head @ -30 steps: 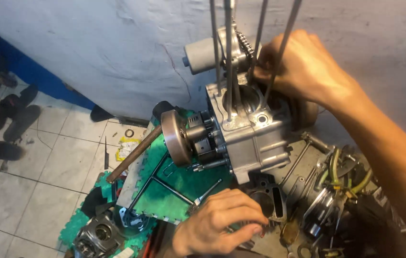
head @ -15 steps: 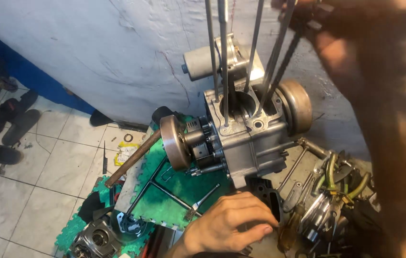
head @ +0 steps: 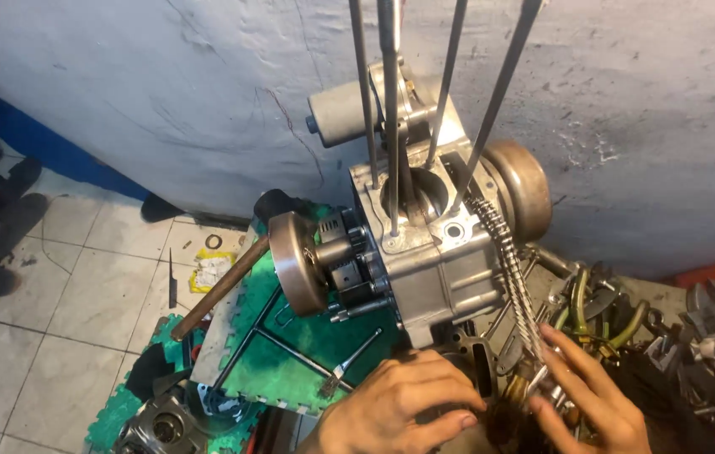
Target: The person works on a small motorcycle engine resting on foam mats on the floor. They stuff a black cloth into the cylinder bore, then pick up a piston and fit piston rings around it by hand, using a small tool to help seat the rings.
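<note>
A silver engine crankcase [head: 437, 269] stands upright against the wall, with long steel studs [head: 391, 101] rising from its top around an open bore. A timing chain [head: 513, 269] hangs out of the case and runs down to the lower right. My right hand [head: 584, 395] grips the chain's lower end, along with a small brass-coloured part. My left hand [head: 399, 408] curls over a dark cylinder block [head: 479, 370] just below the crankcase. A round clutch drum [head: 294, 262] juts from the case's left side, and a flywheel cover [head: 521, 181] bulges on its right.
A green foam mat [head: 290, 336] under the engine holds a wrench [head: 349, 361] and a wooden-handled tool [head: 223, 286]. Several wrenches and pliers [head: 693, 336] are heaped at the right. Sandals [head: 4, 210] lie on the tiled floor at far left. Another engine part [head: 164, 429] sits at the bottom left.
My right hand has come down from the top of the studs to the lower right, with the chain now draped down the case. My left hand stays low by the cylinder block.
</note>
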